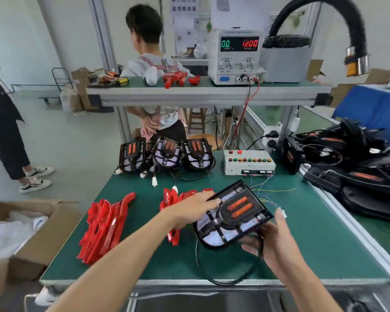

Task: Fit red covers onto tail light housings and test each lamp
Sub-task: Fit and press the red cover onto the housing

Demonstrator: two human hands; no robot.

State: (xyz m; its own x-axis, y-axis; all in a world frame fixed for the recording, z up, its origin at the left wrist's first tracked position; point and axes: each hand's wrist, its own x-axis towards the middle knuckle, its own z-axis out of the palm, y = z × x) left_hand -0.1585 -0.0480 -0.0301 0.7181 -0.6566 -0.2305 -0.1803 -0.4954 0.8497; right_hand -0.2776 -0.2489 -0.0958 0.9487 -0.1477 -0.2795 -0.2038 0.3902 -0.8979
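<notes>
Here, your left hand rests on the top left edge of the black tail light housing with two orange lamp strips and a reflective lining, fingers curled over its rim, holding it. Your right hand supports the housing from below at its lower right corner, thumb up along the edge and fingers curled underneath; that grip is closed on the housing too. The housing is held tilted above the green-topped bench, near its middle front.

- Black cable: hangs from the housing and loops over the bench's front edge.
- Small white connector: just beside your right thumb tip, on thin coloured wires.
- Stack of glossy red plastic covers: on the bench's left side, well apart from the housing.
- Second group of red covers: partly hidden beneath your left hand and forearm.
- Three more black housings: propped in a row at the bench's far edge.
- Grey test box with coloured buttons: far right of the bench.
- White power supply with lit digits: on the upper shelf.
- Pile of black housings: on the neighbouring surface to the right.
- Open cardboard box with white wrapping: left of the bench.
</notes>
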